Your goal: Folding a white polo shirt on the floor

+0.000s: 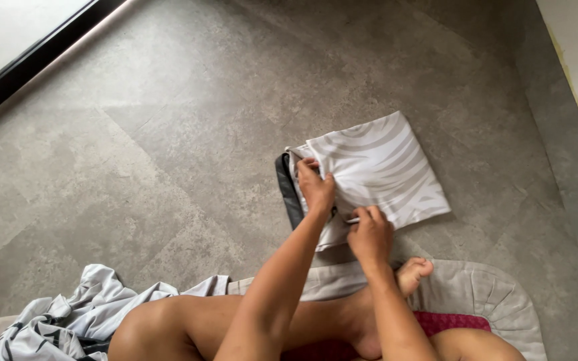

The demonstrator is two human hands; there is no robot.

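Grey-striped folded cloth [379, 170] on bare grey floor [168, 134]; left hand [316, 187] and right hand [369, 234] pinch its near-left edge, open floor all around.

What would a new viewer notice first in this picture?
First, the folded grey-and-white striped cloth on the grey floor at centre right, with the left hand and the right hand pressing its near edge. Next, the crumpled patterned fabric at lower left, beside the person's bare legs.
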